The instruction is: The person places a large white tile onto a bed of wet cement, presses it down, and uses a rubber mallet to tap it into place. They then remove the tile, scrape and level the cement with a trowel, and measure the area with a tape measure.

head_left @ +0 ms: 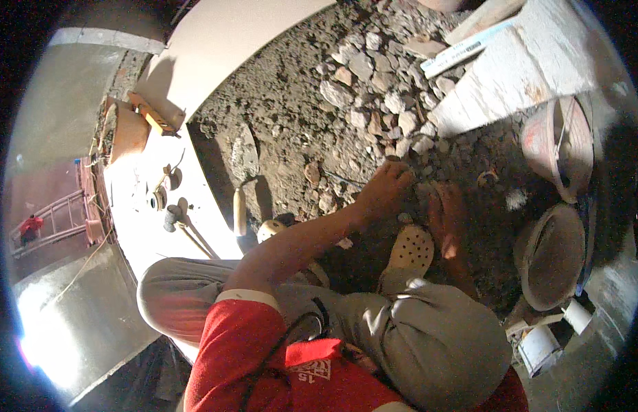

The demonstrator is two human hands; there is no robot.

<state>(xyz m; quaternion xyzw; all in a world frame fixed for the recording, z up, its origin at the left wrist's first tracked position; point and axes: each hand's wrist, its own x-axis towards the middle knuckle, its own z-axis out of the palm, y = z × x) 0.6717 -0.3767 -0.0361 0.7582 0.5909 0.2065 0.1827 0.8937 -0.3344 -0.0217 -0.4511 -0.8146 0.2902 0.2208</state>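
Observation:
Among loose stones (384, 72) and grey rubble, my left hand (387, 184) reaches down with its fingers curled together at the ground. What lies in them, if anything, is hidden. Close beside it, to the right, my right hand (442, 209) is low over the rubble in deep shadow, and its fingers cannot be made out. A thin dark rod (343, 180) lies on the ground just left of my left hand. Further left rests a trowel (245, 154) with a mortar-crusted blade and a pale handle. One tan clog (411, 248) with holes is on my foot, just below my hands.
Two worn buckets (553, 257) lie tilted at the right. A pale, rough board (514, 86) slants in at the upper right, with a light-blue strip (466, 51) along it. On the left, a white surface (137, 230) carries a mallet (173, 218) and a yellow level (151, 113).

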